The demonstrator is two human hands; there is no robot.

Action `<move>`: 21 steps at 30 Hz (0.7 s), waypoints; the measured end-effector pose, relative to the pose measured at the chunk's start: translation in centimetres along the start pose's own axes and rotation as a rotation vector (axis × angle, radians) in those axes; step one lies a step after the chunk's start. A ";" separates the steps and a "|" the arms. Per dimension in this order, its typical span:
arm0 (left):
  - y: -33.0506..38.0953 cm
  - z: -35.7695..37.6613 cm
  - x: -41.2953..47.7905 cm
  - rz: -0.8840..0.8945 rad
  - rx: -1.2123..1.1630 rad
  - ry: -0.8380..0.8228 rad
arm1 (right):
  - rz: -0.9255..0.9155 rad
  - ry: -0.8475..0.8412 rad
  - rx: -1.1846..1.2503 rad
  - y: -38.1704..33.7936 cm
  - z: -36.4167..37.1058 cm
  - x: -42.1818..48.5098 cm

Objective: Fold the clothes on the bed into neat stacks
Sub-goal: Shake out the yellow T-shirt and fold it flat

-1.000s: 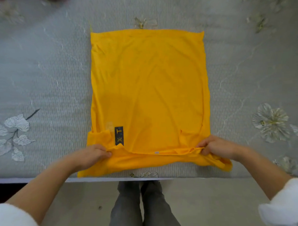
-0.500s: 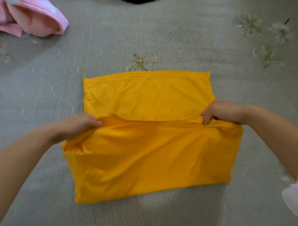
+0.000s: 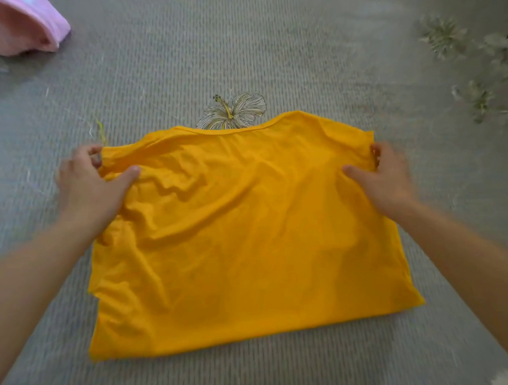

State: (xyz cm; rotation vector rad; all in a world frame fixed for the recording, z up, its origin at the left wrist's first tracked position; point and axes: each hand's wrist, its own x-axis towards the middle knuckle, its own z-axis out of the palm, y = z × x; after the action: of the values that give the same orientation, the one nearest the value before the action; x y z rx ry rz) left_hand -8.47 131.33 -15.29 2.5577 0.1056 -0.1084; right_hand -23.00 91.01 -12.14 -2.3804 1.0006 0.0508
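- Yellow shirt (image 3: 249, 236), folded over, flat on the grey bed (image 3: 284, 374), mid of view.
- Nearest part: the fold line, L to R, close to the body. Fairly straight, a bit higher on the R side.
- Long side of the shirt L to R too; short side near to far.
- Mid part: lumpy, w/ wrinkles, most on the L half.
- Further out: left hand (image 3: 92, 184) at the far L corner of the top layer. Thumb flat on top, fingers curled round the edge. Grips the cloth.
- Same for right hand (image 3: 383, 175) at the far R corner: thumb on top, fingers tucked round the edge. Grips the cloth too.
- Both hands about level, one per side, neither nearer to the shirt than the other. Shirt between them, inward of both thumbs.
- Far edge w/ the neck curve just past the hands, over part of a flower print (image 3: 234, 110).
- Thin yellow thread (image 3: 101, 135) on the bed, just by the L fingers.
- Prob. next: put the corners down, let go, smooth the wrinkles, then fold again across the long side.
- Risk: top layer not square on the bottom one. Cannot tell from here, bottom layer hidden.
- Far L corner of view: pink clothes (image 3: 18, 28), not folded yet, well apart from the shirt. Job prob. not near done.
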 end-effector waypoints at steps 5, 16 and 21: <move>0.8 0.4 0.7 -0.091 -0.208 0.143 | 0.083 0.043 0.027 1.1 0.2 -0.6; -2.1 -1.3 -21.8 -0.604 -0.264 0.148 | 0.203 -0.124 0.141 9.7 -2.2 -13.4; -2.2 -2.1 -23.2 -0.614 -0.421 0.194 | 0.105 -0.401 0.253 11.1 -4.6 -12.9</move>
State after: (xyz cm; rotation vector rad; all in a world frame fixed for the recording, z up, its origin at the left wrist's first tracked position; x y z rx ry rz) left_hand -31.64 133.10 -12.46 2.0322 0.8884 -0.0605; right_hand -40.58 90.77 -10.43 -1.9824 0.8774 0.4003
